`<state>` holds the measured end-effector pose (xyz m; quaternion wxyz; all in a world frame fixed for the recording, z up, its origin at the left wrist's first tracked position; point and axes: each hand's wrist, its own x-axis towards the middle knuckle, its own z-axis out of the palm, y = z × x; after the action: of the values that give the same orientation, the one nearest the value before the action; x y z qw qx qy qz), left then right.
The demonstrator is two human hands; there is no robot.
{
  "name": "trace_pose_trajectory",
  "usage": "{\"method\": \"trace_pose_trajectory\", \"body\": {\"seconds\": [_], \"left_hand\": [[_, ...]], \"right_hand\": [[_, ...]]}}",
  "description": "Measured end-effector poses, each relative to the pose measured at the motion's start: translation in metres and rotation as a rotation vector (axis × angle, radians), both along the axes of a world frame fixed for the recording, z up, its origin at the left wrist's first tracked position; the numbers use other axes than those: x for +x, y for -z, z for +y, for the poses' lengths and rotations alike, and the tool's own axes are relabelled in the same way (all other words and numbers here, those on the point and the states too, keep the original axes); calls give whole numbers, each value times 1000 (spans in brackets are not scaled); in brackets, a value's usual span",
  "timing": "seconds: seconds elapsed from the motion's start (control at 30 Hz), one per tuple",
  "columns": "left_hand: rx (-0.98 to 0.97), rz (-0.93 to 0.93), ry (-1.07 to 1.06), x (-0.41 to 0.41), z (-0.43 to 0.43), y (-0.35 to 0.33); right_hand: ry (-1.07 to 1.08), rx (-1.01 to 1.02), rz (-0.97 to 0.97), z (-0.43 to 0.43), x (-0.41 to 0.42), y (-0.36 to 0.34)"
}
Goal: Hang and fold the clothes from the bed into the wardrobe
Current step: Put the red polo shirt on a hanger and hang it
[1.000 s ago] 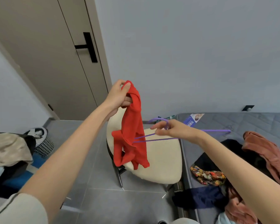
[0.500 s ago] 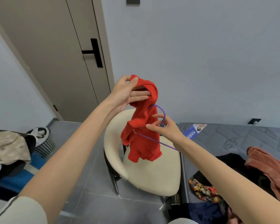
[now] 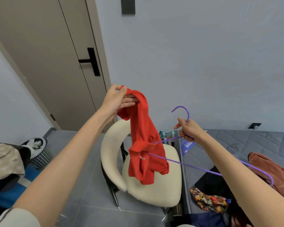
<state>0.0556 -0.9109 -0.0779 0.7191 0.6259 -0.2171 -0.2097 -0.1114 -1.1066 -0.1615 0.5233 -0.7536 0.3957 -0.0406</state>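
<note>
A small red garment [image 3: 144, 143] hangs in the air above a cream chair, pinched at its top by my left hand [image 3: 116, 100]. My right hand [image 3: 188, 130] grips a thin purple hanger [image 3: 187, 164] just below its hook, to the right of the garment. One end of the hanger reaches into the red cloth; the other end runs down behind my right forearm. More clothes lie on the grey bed [image 3: 246, 143] at the right: a rust-coloured piece [image 3: 272, 171], a patterned piece [image 3: 208, 202], and dark ones.
The cream chair [image 3: 156, 189] stands on the grey floor right below the garment, beside the bed. A closed door with a black handle [image 3: 92, 61] is at the back left. A mesh bin [image 3: 38, 153] and a heap of cloth [image 3: 5, 161] sit at the far left.
My right hand has moved right and away from the garment with the hanger, whose hook now stands free. My left hand still holds the red garment up.
</note>
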Motion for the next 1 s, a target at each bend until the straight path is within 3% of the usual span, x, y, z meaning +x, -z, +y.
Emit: {"method": "trace_pose_trajectory", "body": {"seconds": [0.17,0.27,0.37,0.53,0.67,0.83,1.0], "left_hand": [[57,-53,-104,14,6,12],[107,-77,-116,13,5,13],[120,-84,-27,2,-2,8],[61,-70,21,-10,-11,-6],[-41,-32,8,-4,-8,-14],[-133,-34,-146,10,5,2],[78,-81,5,5,16,28]], "right_hand": [[60,-94,-18,-6,-6,3],[125,-138,-171,-6,-2,1],[-1,-78,-321,9,5,-6],[-185,-38,-406,40,19,-9],[-192,95,-459,58,30,-4],[-155,50,-500,52,38,-18],[-187,44,-524,44,46,-36]]}}
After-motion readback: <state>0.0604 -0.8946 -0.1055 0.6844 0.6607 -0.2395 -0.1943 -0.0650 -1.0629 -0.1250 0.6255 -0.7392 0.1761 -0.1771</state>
